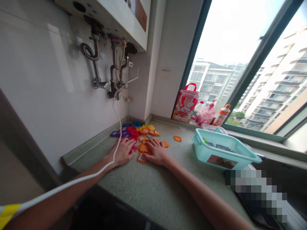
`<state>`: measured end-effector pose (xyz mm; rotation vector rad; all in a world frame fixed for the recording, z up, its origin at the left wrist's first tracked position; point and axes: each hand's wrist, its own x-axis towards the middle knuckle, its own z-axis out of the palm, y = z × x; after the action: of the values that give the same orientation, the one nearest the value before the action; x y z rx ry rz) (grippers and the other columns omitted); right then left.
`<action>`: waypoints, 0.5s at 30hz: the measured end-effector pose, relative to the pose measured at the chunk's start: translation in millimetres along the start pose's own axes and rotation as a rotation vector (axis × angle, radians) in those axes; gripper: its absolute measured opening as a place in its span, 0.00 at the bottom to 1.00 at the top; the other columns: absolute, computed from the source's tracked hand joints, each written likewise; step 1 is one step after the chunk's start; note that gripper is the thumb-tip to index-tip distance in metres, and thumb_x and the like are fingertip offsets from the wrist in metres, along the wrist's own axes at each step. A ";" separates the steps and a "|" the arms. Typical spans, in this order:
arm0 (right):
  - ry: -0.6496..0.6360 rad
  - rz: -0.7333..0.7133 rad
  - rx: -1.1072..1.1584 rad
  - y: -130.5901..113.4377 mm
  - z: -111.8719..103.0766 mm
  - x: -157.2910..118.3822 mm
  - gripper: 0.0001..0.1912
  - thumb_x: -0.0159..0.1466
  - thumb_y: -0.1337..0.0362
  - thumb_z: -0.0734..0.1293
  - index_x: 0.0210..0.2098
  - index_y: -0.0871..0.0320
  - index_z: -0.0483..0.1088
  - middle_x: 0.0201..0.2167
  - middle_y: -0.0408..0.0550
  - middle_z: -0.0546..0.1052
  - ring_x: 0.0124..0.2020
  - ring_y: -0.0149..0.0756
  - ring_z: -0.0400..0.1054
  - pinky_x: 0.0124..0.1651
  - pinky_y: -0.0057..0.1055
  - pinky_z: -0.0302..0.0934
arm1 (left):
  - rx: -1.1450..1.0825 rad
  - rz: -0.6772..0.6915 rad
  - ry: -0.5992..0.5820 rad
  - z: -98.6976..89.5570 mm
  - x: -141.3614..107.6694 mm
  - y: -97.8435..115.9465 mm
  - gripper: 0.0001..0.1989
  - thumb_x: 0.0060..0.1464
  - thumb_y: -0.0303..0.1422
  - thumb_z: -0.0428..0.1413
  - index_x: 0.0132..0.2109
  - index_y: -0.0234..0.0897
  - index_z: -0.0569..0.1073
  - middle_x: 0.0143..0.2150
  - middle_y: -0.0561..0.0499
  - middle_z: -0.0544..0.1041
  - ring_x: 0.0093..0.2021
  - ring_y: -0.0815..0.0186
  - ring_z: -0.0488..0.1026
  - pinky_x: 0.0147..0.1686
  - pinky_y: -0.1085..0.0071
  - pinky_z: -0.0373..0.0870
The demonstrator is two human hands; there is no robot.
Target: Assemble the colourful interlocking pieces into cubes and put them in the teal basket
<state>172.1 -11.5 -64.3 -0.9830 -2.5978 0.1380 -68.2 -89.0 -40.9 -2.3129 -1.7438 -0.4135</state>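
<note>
Several flat pieces with toothed edges lie heaped on the grey-green counter (134, 182), sorted roughly by colour. My left hand (123, 151) rests flat on the red pieces (133, 131), fingers spread. Beside it my right hand (157, 152) lies palm down with fingers apart over the orange pieces (143, 147). Behind the hands are purple pieces (116, 133), blue pieces (133, 124) and yellow pieces (142, 128). A single orange piece (177, 138) sits apart to the right. What is under my palms is hidden.
A white cable (96, 174) crosses in front of my left forearm. To the right stands a turquoise tub (200, 153) holding grey pieces (222, 147). Bottles (207, 114) and a pink bag (185, 107) line the windowsill. Pipes (112, 73) hang beneath a wall-mounted heater (120, 19).
</note>
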 end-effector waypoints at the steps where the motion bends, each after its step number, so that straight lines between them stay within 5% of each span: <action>1: -0.006 0.010 0.006 3.6 -3.7 -9.1 0.36 0.69 0.38 0.64 0.68 0.52 0.66 0.71 0.56 0.66 0.72 0.54 0.55 0.72 0.63 0.44 | 0.011 -0.007 0.008 0.7 -2.0 -1.6 0.27 0.63 0.35 0.53 0.67 0.38 0.73 0.66 0.45 0.75 0.61 0.49 0.71 0.62 0.50 0.64; 6: -0.054 0.050 0.046 22.9 -20.2 -66.6 0.36 0.71 0.38 0.61 0.71 0.50 0.63 0.74 0.55 0.60 0.76 0.59 0.49 0.72 0.70 0.39 | 0.099 -0.007 0.052 -0.5 -1.2 -8.9 0.24 0.64 0.31 0.50 0.65 0.36 0.74 0.67 0.43 0.74 0.62 0.51 0.70 0.62 0.52 0.63; 10: -0.018 0.074 0.043 26.5 -27.8 -100.5 0.35 0.72 0.38 0.59 0.72 0.48 0.62 0.75 0.54 0.58 0.77 0.57 0.46 0.74 0.68 0.38 | 0.144 0.182 0.070 -0.2 32.2 1.2 0.24 0.63 0.27 0.50 0.64 0.38 0.73 0.67 0.44 0.74 0.65 0.53 0.68 0.63 0.52 0.59; 15: 0.098 0.137 -0.036 26.8 -34.6 -108.5 0.29 0.76 0.44 0.56 0.71 0.47 0.63 0.76 0.54 0.56 0.77 0.52 0.46 0.75 0.65 0.36 | 0.193 0.249 0.004 18.1 65.3 23.2 0.14 0.65 0.30 0.50 0.47 0.34 0.80 0.50 0.38 0.83 0.54 0.49 0.74 0.58 0.48 0.61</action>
<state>276.7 -63.7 -69.9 -1.1508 -2.4524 0.0764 -27.3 -30.4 -35.2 -2.3448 -1.4003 -0.1966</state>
